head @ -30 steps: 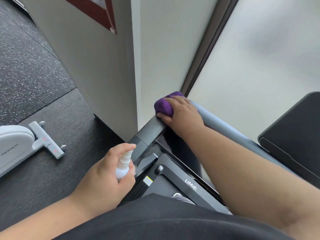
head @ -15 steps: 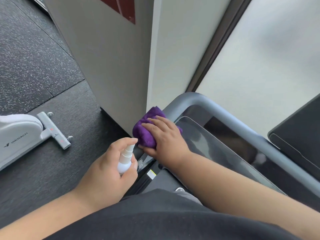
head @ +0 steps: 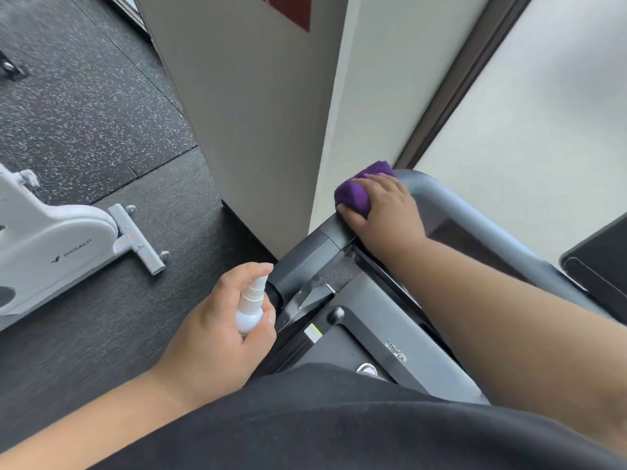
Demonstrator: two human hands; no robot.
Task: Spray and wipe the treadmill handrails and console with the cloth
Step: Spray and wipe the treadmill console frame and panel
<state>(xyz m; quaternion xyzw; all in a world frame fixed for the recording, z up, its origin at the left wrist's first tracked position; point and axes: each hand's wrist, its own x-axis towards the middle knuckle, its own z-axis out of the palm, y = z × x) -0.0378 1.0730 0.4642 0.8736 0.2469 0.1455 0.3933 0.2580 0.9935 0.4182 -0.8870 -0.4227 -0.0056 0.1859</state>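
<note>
- Right hand [head: 385, 212] pressing purple cloth [head: 354, 195] on the handrail [head: 451, 206] corner, fingers curled over it.
- Left hand [head: 217, 337] gripping white spray bottle [head: 250, 308], forefinger atop the nozzle, near the handrail's lower end.
- White exercise bike [head: 57, 245] on the floor, left.

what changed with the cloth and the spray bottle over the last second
The right hand slid the cloth down the handrail toward the person, then back up to the corner bend, gripping it throughout. The left hand kept holding the bottle, finger on the nozzle, aimed at the rail.
</note>
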